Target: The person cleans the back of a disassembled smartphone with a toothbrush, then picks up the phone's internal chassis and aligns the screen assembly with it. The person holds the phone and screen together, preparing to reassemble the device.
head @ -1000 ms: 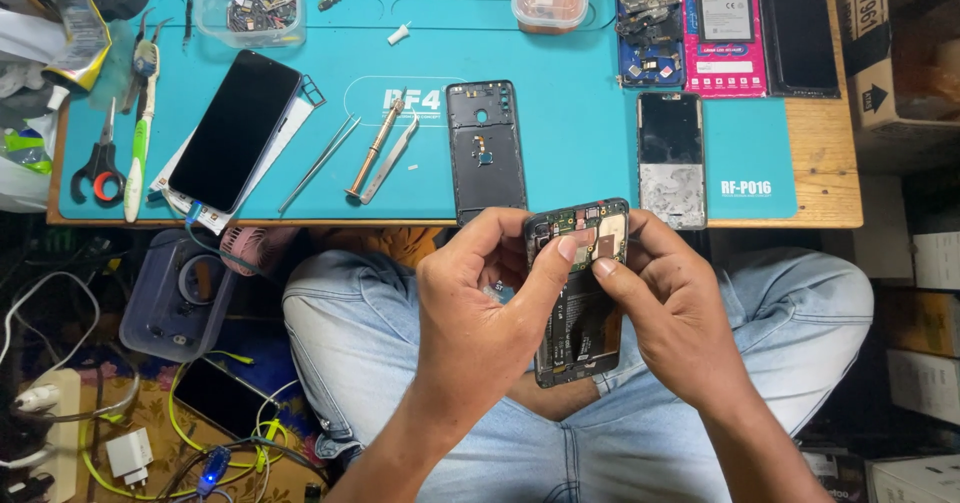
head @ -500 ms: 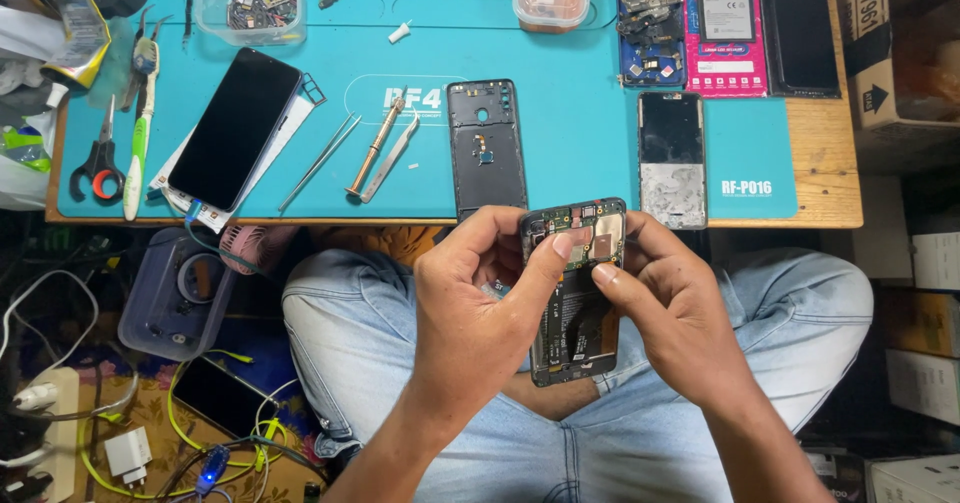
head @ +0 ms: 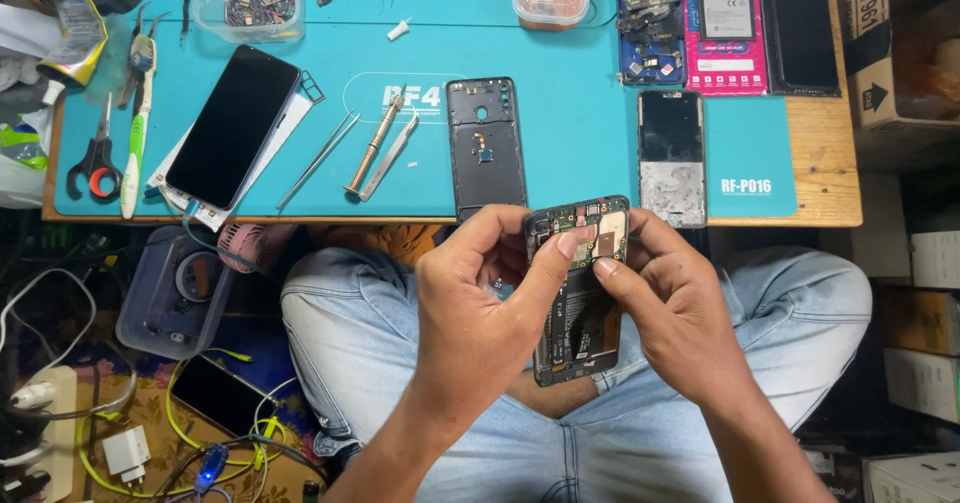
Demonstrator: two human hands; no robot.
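An opened phone [head: 582, 315] with its circuit board and black battery bared is held upright over my lap, just below the table's front edge. My left hand [head: 480, 308] grips its left side, thumb pressed on the board near the top. My right hand [head: 680, 308] grips the right side, with a fingertip on the board by the gold-coloured shield. On the teal mat [head: 560, 153] right behind lies a black phone back frame [head: 486, 145].
On the mat lie a black phone [head: 232, 126], tweezers [head: 316, 161], a brass-handled screwdriver [head: 374, 146], a flat metal pry tool [head: 389, 157], a phone panel [head: 671, 156], scissors [head: 95, 158] and parts tubs [head: 250, 1]. Cables, chargers and another phone [head: 218, 393] crowd the floor at left. Cardboard boxes [head: 900, 53] stand right.
The phone has stayed in both hands. My fingertips shifted slightly on the top of the board; nothing else moved.
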